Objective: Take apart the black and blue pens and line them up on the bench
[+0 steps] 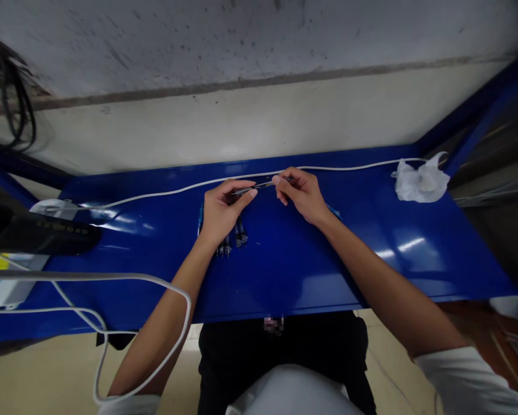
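Note:
A thin dark pen (264, 185) spans the gap between my two hands above the blue table. My left hand (226, 207) pinches its left part between thumb and fingers. At the other end, the fingertips of my right hand (300, 193) are closed around it. Several dark pens (238, 237) with clear ends lie on the table under and beside my left hand, which partly hides them. Bits of something bright blue show by my left wrist and beside my right wrist (334, 212); what they are is mostly hidden.
A white cable (172, 192) runs along the back of the blue table (276, 276). A crumpled white plastic bag (421, 180) sits at the right. On the left are a black device (47, 230), a white box (12, 294) and a looping white cable (185, 323) across my left forearm.

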The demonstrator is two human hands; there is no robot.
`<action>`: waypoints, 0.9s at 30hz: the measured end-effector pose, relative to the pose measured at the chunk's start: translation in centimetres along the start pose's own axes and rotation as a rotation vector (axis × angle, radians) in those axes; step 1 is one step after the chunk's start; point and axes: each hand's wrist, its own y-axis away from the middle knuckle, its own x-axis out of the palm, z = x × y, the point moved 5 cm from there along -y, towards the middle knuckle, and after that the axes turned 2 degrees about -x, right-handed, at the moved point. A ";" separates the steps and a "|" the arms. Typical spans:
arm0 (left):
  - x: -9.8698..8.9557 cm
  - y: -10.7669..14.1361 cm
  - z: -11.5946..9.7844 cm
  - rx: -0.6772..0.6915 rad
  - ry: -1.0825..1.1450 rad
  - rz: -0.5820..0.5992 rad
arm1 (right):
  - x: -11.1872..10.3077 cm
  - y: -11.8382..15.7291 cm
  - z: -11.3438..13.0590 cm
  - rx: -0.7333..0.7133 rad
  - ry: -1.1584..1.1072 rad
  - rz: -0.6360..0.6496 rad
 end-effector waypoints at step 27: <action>0.7 0.8 -2.5 0.348 -0.297 0.007 | 0.3 0.1 -0.8 0.050 -0.238 -0.105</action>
